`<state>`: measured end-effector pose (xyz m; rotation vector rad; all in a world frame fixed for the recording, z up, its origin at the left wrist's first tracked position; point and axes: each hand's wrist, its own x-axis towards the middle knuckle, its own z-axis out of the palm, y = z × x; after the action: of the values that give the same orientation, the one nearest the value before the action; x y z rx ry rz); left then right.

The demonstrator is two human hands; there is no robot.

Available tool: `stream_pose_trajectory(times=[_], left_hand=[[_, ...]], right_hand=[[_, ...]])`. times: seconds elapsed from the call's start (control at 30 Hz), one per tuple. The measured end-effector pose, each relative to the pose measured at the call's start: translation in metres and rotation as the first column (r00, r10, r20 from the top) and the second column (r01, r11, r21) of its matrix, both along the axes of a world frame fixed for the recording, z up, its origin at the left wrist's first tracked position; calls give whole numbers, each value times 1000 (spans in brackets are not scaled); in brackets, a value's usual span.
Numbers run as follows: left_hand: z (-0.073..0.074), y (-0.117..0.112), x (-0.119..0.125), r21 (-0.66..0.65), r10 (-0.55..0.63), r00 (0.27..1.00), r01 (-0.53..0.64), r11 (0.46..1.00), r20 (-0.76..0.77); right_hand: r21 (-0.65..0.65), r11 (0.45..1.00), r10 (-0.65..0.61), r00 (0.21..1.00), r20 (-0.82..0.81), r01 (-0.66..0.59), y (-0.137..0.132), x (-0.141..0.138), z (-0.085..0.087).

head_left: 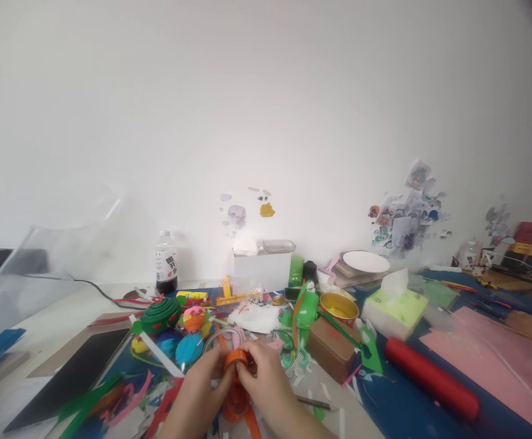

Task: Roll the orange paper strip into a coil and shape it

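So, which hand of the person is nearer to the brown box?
Right: the right hand pinches the orange ridged piece, to the left of the brown box. The left hand, farther left, holds the same piece's other side.

A plain white wall [266, 110] spans the far side under soft light, brightest low in the middle and greyer toward the top. Low on it, flat cutouts [410, 213] crowd together at right, while a smaller, looser group [237, 213] sits nearer the middle. Below the wall stretches a wide table [55, 317], pale at far left, with a blue covering [394, 414] showing at near right.
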<state>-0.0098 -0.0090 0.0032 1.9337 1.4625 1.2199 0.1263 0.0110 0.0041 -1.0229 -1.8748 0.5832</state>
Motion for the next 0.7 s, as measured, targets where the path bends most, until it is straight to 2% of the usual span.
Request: stream_pose_trajectory(times=[0.13, 0.33, 0.5, 0.7], left_hand=[[2, 2, 0, -73, -16, 994, 24, 997, 108], [9, 3, -1, -189, -78, 960, 132, 973, 270], [8, 5, -1, -205, -106, 947, 174, 963, 303], [12, 4, -3, -166, -158, 930, 222, 961, 333]], right_hand=[[-52, 997, 46, 997, -63, -50, 1, 4, 5], [-208, 964, 127, 973, -194, -168, 1, 11, 13], [-247, 943, 160, 954, -254, -224, 6, 14, 8], [-260, 916, 211, 919, -334, -305, 7, 15, 7]])
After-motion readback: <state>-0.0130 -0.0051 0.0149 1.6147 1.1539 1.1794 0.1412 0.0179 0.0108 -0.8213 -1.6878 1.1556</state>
